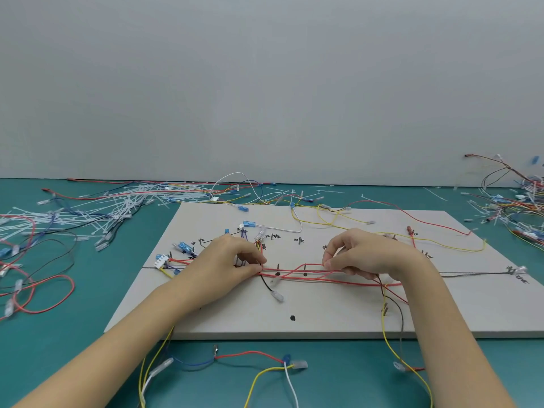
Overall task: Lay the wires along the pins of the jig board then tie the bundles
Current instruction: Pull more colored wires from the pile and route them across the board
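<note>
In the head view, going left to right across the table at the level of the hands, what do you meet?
Loose red wire loop on the mat → white connector at the board's left edge → left hand → red wire bundle → right hand → grey wire's end tag.

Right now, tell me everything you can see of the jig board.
The jig board is a flat, pale grey-white panel, lying on the teal table with one edge toward the camera. Thin dark pins stand upright from it, beside handwritten black marks and a few black dots. Red wires run across its middle, pinched by the left hand and right hand. Yellow wires loop over its far right.
</note>
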Motion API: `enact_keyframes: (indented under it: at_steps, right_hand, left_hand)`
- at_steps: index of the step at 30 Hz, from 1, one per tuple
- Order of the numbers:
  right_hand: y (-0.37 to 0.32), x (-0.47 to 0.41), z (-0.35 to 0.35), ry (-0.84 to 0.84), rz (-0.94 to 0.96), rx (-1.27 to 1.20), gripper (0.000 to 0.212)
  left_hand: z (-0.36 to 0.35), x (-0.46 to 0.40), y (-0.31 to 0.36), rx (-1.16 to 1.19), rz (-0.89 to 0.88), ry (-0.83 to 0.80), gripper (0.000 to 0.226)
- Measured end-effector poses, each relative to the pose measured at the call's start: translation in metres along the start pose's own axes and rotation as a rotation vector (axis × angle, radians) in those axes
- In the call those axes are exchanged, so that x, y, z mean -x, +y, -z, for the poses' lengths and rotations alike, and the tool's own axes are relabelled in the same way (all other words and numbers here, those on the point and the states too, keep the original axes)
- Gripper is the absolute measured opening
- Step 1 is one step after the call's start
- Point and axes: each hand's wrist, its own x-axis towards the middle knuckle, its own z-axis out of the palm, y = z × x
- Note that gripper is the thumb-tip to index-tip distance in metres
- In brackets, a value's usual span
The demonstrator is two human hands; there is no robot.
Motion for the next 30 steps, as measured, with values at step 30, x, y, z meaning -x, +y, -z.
enact_keyframes:
  at_steps: [30]
  right_hand:
    - [0.0032, -0.0024, 0.0055, 0.155, 0.059, -0.182, 0.025]
  left_hand:
    - [0.0023, 0.002, -0.0009, 0.016, 0.019, -0.029, 0.006]
